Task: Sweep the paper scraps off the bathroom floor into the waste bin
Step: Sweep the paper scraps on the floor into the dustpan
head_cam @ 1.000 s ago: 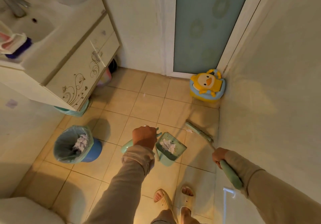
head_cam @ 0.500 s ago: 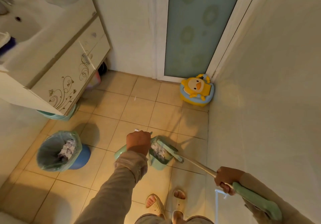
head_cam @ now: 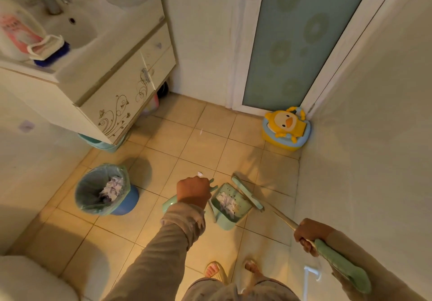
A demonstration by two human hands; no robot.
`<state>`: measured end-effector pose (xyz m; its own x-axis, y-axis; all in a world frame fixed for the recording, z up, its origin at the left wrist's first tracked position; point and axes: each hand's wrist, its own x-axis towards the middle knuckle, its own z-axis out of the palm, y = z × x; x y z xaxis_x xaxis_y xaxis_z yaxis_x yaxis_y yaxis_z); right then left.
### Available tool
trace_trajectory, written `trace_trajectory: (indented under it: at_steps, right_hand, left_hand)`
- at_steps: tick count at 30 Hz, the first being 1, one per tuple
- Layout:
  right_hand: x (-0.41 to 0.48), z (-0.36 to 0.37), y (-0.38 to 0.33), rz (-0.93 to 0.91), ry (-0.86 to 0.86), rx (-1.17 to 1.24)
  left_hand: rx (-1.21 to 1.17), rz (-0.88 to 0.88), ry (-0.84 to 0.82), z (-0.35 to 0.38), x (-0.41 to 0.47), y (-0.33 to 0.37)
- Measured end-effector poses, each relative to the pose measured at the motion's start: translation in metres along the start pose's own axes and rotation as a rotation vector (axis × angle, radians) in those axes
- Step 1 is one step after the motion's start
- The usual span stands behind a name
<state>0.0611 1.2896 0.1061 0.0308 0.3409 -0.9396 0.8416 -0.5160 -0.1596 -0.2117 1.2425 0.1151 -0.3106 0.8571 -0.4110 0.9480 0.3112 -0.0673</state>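
Greens, blues and beige

A mint-green dustpan (head_cam: 230,207) and broom (head_cam: 248,193) are seen; the blue waste bin (head_cam: 126,203) is lined pale green, the cabinet (head_cam: 117,104) scrolled with dark vines, the floor (head_cam: 177,141) beige-tiled.

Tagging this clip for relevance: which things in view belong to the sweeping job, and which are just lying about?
Job: dustpan in left hand, broom in right hand, waste bin, paper scrap.

Lying about: duck potty, sink cabinet, basin.
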Motion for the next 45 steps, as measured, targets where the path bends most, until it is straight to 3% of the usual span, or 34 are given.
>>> trace_trajectory:
  at_steps: [7, 12, 25, 33, 41, 45]
  right_hand:
    - [0.006, -0.012, -0.060, -0.051, -0.029, -0.157]
    - [0.021, -0.035, -0.126, -0.136, -0.031, -0.373]
    - [0.077, -0.078, -0.309, -0.396, -0.011, -1.107]
    - [0.094, -0.052, -0.299, -0.335, -0.090, -1.503]
    - [0.086, -0.085, -0.284, -0.124, -0.216, -1.170]
    - [0.082, -0.097, -0.291, -0.141, -0.228, -0.986]
  left_hand:
    - [-0.326, -0.197, 0.020, 0.008, -0.017, -0.031]
    - [-0.327, -0.341, 0.082, 0.007, -0.012, -0.046]
    - [-0.339, -0.678, 0.020, -0.013, 0.030, -0.021]
    - [-0.343, -0.707, 0.023, -0.009, 0.031, -0.010]
    - [-0.312, -0.685, 0.018, -0.011, 0.039, -0.016]
    - [-0.317, -0.680, 0.031, -0.013, 0.040, -0.027]
